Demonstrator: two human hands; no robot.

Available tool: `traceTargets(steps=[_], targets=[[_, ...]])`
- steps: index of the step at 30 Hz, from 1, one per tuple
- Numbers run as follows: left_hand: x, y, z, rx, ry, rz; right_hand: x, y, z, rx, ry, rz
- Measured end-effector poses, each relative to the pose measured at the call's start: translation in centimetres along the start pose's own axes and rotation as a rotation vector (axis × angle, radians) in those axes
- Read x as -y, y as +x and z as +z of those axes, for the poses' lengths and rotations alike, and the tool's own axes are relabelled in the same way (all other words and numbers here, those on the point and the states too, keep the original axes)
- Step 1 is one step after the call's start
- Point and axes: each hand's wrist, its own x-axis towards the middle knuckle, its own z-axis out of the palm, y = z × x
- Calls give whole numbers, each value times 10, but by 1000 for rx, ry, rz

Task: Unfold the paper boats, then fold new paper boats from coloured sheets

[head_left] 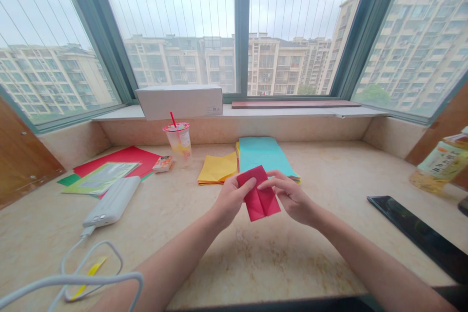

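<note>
This looks like a home high up, because big windows by the pale worktop show blocks of flats outside, and a cup and a drink bottle stand on the worktop.

I see two bare forearms reaching forward and angling in toward each other. The left hand pinches, its thumb laid on top; the right hand curls loosely, its fingers bent inward.

From head height, the view looks forward and down across the counter toward windows.
</note>
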Motion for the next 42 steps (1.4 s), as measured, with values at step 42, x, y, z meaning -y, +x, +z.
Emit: traceTargets(steps=[42], targets=[[3, -4, 6, 158, 164, 28, -5, 6, 4, -211, 380, 348]])
